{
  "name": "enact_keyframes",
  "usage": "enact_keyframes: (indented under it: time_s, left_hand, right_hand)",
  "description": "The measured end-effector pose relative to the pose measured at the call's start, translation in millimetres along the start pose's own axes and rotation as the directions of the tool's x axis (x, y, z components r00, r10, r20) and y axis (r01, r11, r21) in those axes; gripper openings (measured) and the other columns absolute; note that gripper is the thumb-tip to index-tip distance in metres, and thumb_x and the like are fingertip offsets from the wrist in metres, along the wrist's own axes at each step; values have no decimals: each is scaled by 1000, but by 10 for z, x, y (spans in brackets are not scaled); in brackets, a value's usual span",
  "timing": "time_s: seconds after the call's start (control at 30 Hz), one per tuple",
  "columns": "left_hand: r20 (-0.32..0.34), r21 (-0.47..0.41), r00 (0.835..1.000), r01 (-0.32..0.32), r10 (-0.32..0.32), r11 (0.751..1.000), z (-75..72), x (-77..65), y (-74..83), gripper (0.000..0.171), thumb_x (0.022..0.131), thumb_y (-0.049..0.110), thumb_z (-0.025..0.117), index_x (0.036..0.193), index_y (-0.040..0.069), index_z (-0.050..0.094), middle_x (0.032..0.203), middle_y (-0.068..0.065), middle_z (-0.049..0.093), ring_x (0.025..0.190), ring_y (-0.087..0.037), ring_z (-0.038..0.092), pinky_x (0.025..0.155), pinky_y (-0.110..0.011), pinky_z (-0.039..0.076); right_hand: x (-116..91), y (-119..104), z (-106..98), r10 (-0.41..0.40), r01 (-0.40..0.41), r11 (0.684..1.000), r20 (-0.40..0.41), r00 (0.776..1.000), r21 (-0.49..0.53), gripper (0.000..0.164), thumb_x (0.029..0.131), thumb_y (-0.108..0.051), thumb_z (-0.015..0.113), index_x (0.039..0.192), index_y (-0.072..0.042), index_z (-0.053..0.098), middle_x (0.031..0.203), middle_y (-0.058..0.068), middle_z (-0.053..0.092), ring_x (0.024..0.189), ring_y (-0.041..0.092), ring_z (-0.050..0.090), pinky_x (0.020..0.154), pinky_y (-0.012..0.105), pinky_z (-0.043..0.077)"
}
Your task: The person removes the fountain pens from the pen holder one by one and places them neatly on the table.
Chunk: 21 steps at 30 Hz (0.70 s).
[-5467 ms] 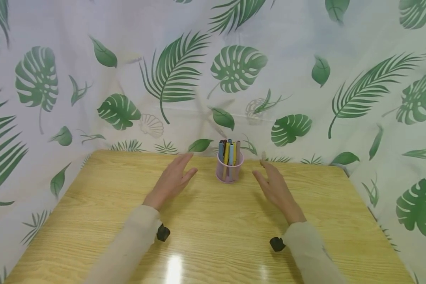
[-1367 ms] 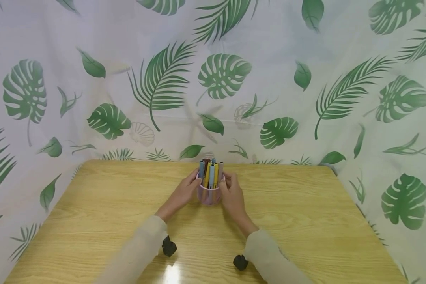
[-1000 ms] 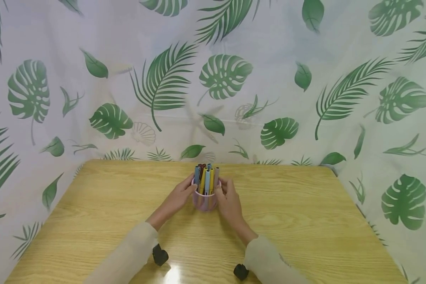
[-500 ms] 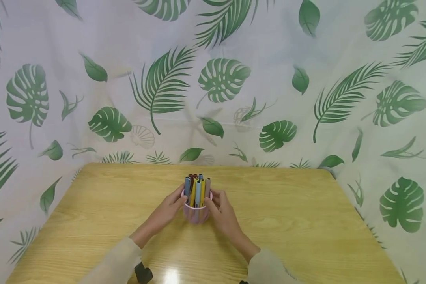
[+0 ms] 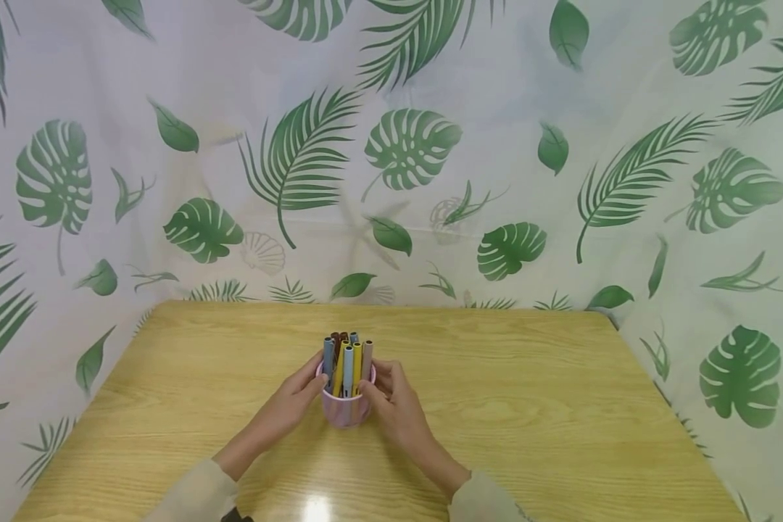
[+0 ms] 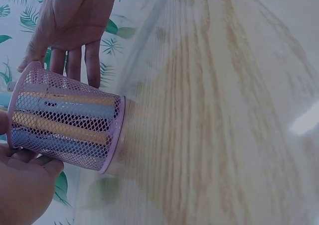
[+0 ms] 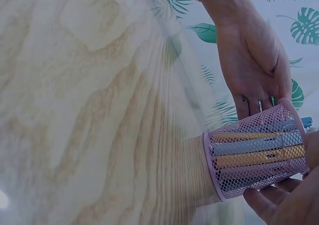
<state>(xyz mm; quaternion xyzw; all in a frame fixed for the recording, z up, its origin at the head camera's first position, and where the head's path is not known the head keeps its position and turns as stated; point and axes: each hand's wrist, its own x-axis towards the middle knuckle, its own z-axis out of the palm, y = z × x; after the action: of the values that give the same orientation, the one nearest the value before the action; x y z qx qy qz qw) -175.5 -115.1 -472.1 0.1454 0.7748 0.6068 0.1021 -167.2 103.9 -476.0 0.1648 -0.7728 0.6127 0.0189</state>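
Note:
A pink mesh pen cup [image 5: 346,413] stands upright between my hands near the middle of the table. It holds several markers [image 5: 348,371] with blue, yellow, dark red and greyish-brown barrels. My left hand [image 5: 286,407] grips the cup's left side, its thumb at the rim. From the right, my right hand [image 5: 401,415] grips the opposite side, thumb also near the rim. The left wrist view has the cup [image 6: 67,120] lying sideways, with fingers beneath and behind the mesh. In the right wrist view the cup's base [image 7: 213,168] is close to the tabletop; whether it touches, I cannot tell.
The wood-grain table [image 5: 528,406] stretches out on both sides of the hands. Behind and beside it hangs a white cloth [image 5: 431,239] printed with green leaves. A bright reflection glares near the table's front.
First the hands were apart on either side of the cup, by the table's back edge. They have since taken hold of it and brought it nearer and to the left, markers inside.

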Motion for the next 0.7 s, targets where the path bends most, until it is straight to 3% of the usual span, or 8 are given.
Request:
enact_keyframes:
  time_s: [0.33,0.7]
  left_hand:
    - [80,-100,995,-58,66,993,-37,-43,-41,70,112,24,50,167,10,9,171,-16,13,153,-35,23,122,-44,26]
    - [70,-114,993,-88,96,990,-50,-60,-93,72,109,19,55,166,5,12,168,-22,19,151,-39,28,119,-38,33]
  right_hand:
    - [-24,-19,28,-3,3,1000,21,1000,7,43,108,-17,58,142,4,44,148,29,51,138,41,50,113,51,44]
    - [22,-13,-35,30,-30,1000,61,998,-5,47,106,-21,63,143,2,46,145,27,56,133,39,56,106,51,52]
